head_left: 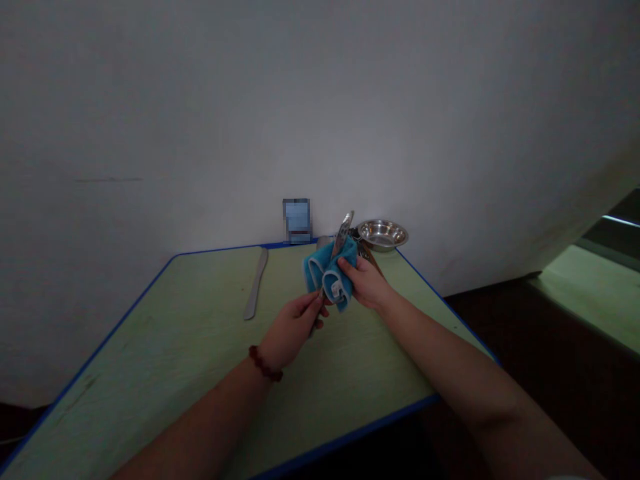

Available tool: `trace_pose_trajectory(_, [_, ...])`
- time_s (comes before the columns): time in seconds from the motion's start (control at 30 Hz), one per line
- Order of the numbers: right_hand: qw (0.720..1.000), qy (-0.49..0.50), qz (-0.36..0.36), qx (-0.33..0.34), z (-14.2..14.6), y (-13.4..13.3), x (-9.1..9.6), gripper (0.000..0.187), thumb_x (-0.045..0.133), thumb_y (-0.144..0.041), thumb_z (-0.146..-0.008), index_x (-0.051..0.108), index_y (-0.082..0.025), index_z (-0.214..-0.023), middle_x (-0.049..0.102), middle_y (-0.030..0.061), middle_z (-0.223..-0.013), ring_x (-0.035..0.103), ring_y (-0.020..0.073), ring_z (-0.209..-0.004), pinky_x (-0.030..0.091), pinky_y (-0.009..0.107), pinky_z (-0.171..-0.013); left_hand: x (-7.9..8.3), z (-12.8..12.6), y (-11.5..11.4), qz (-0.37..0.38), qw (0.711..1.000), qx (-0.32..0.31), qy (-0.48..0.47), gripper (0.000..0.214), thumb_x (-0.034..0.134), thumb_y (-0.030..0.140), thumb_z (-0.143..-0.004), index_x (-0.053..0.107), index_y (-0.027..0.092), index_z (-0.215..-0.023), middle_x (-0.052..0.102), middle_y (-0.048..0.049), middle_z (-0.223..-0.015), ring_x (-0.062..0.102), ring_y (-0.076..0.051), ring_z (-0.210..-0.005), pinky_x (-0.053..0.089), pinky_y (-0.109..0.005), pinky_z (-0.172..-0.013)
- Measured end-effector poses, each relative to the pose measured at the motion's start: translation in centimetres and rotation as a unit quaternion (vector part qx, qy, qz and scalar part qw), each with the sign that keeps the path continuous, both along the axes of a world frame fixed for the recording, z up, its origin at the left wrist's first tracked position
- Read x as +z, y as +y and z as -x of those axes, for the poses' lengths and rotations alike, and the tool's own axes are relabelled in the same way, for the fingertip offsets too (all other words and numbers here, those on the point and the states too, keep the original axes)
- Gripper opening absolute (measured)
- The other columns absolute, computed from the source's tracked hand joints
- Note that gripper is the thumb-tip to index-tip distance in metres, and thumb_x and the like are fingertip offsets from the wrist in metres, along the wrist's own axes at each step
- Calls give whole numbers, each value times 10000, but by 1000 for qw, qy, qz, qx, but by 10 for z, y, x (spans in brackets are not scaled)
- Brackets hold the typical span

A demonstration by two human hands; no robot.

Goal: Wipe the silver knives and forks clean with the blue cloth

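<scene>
My left hand, with a dark red beaded bracelet at the wrist, is closed round the handle end of a metal table knife. The knife slants up and away, its shiny blade rising out of a blue cloth with a pale edge. My right hand grips this cloth, which is folded about the middle of the knife. A second table knife lies flat on the table, left of my hands. The cloth and my right hand partly hide a cluster of cutlery behind them.
A shiny metal bowl stands at the back right of the pale green, blue-edged table. A small blurred screen-like device leans on the white wall. Beside the cloth, a greyish object is mostly covered.
</scene>
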State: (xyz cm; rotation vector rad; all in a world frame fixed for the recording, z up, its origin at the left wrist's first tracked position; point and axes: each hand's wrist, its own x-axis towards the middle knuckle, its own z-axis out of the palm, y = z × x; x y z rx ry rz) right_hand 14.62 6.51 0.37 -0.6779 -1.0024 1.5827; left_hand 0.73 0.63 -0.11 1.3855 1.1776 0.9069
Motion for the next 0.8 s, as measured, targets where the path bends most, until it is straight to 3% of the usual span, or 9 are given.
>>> trace_pose_trajectory(0.27, [1000, -16, -7, 5, 5, -3, -3, 246, 661, -333, -545, 559, -163, -690, 600, -59, -560, 529, 63, -474, 451, 181, -479, -1, -2, -1, 29, 999, 4, -26, 277, 433, 412, -735, 517, 148, -750, 492, 10, -690, 444, -54, -513, 310, -173, -445])
trace_pose_trajectory(0.53, [998, -59, -14, -16, 5, 1, -9, 248, 652, -340, -563, 567, -172, -724, 609, -44, -601, 544, 71, -507, 458, 192, -510, 3, -2, -1, 27, 999, -18, 4, 286, 427, 419, -732, 509, 145, -715, 499, 5, -652, 451, -72, -513, 340, -198, -461])
trace_pose_trajectory(0.8, [997, -55, 2, -49, 7, 0, -9, 252, 653, -348, -553, 561, -177, -713, 603, -41, -589, 535, 82, -498, 449, 216, -505, -1, -1, 1, 31, 999, -45, -2, 313, 422, 414, -739, 541, 133, -807, 486, 8, -615, 459, -87, -518, 350, -216, -475])
